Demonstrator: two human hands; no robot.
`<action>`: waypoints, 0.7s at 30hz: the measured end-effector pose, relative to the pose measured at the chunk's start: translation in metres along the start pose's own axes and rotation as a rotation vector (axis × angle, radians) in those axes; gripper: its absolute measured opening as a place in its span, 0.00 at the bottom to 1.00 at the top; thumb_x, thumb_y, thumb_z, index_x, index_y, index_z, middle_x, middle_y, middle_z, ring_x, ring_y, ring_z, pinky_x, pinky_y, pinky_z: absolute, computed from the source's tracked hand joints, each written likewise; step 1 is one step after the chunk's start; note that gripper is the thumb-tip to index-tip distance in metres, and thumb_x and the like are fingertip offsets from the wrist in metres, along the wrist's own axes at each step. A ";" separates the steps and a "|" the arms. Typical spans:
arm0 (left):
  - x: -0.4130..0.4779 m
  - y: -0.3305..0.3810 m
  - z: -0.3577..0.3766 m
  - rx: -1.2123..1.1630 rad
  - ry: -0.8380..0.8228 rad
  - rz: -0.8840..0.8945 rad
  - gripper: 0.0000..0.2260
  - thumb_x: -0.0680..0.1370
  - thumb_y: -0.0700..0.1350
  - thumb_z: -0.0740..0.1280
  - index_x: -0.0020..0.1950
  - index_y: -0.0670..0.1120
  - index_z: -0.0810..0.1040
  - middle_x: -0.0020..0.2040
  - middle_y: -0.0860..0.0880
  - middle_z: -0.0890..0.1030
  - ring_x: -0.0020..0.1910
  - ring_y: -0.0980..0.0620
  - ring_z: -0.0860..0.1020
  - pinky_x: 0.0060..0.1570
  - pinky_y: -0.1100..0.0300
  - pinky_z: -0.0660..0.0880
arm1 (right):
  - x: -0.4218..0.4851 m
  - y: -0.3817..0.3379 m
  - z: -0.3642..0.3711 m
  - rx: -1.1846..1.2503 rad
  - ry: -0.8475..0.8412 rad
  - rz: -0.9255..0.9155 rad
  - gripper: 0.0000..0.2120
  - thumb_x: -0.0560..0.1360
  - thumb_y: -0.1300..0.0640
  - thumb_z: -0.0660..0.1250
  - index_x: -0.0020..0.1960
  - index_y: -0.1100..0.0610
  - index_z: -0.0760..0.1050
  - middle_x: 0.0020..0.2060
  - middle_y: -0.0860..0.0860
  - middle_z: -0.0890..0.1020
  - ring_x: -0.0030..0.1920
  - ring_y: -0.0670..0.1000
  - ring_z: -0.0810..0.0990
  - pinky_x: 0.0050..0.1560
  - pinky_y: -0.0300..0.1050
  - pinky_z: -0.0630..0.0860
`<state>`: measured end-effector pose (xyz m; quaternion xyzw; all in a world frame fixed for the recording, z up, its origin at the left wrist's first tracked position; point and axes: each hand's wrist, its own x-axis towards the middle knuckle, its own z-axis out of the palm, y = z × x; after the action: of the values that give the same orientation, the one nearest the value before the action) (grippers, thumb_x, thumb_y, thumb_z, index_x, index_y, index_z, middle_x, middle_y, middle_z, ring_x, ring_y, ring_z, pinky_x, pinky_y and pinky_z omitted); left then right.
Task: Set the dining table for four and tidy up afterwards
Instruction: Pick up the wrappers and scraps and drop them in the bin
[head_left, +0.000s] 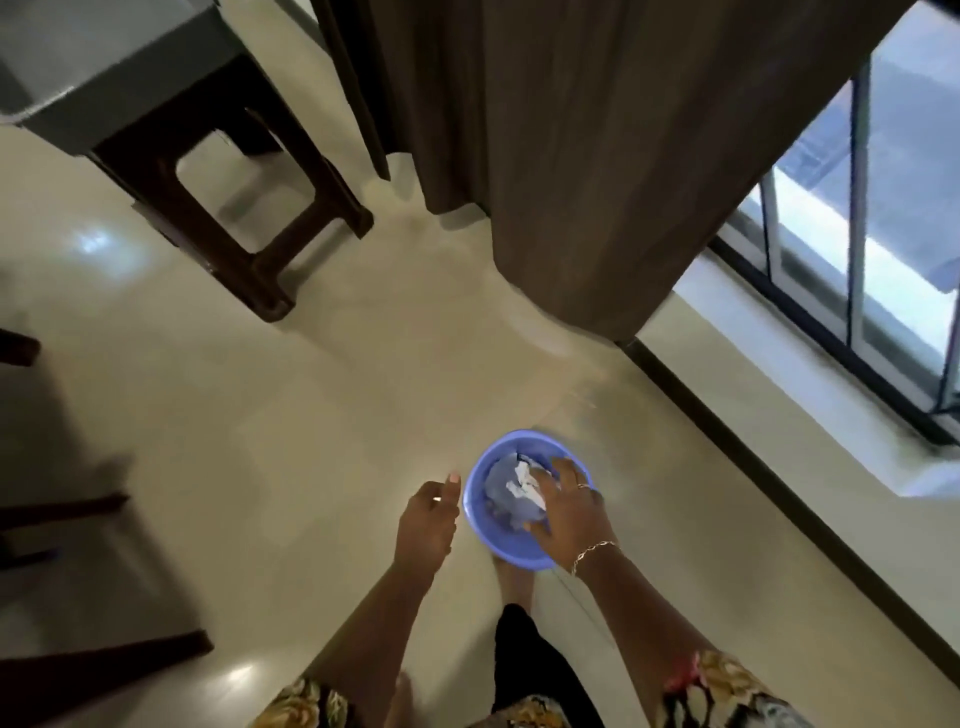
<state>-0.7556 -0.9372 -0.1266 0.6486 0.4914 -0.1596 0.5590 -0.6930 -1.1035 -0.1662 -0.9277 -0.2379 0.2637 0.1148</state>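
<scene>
Basin (511, 545) first: it is round, blue plastic, and sits low in my view just ahead of the person's feet; I cannot tell whether it rests on the floor (311, 415) or is carried above it. Inside lies a crumpled wad (511, 488) of pale blue and white material, cloth or paper, filling most of the bowl. The right hand (569, 512) reaches in from the near side, its fingers (563, 467) spread and curled down over the wad, thumb against its near edge, clasping it. The left hand (426, 519) hangs just beside the basin's left rim, apart from it, thumb raised, fingers loosely bent and holding nothing. A thin chain bracelet (595, 552) circles the right wrist. Farther off, a grey-topped table (104, 62) on dark legs stands at upper left, a brown curtain (597, 156) hangs ahead, and a glass sliding door (857, 234) lies to the right. Dark chair parts (78, 649) edge the left side.
</scene>
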 end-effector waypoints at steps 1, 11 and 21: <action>-0.002 0.003 0.000 -0.004 0.010 -0.001 0.18 0.80 0.55 0.59 0.46 0.40 0.73 0.36 0.46 0.73 0.31 0.49 0.70 0.30 0.61 0.66 | 0.001 0.004 -0.003 -0.025 -0.018 0.012 0.32 0.65 0.54 0.74 0.67 0.59 0.70 0.65 0.61 0.70 0.65 0.62 0.71 0.53 0.57 0.74; -0.078 -0.019 -0.069 -0.197 0.202 -0.032 0.17 0.80 0.54 0.58 0.49 0.40 0.74 0.39 0.48 0.76 0.35 0.50 0.72 0.35 0.59 0.69 | -0.025 -0.065 -0.016 -0.225 0.057 -0.247 0.35 0.35 0.53 0.82 0.43 0.56 0.82 0.40 0.56 0.83 0.39 0.57 0.84 0.27 0.47 0.78; -0.241 -0.203 -0.208 -0.388 0.555 0.000 0.13 0.79 0.55 0.60 0.43 0.47 0.72 0.46 0.42 0.79 0.44 0.45 0.75 0.44 0.55 0.69 | -0.170 -0.240 0.040 -0.462 0.100 -0.780 0.32 0.39 0.49 0.81 0.43 0.52 0.82 0.41 0.53 0.83 0.39 0.53 0.83 0.32 0.43 0.77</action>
<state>-1.1052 -0.8864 0.0076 0.5488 0.6460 0.1195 0.5169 -0.9330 -0.9788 -0.0445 -0.7817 -0.6162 0.0959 0.0069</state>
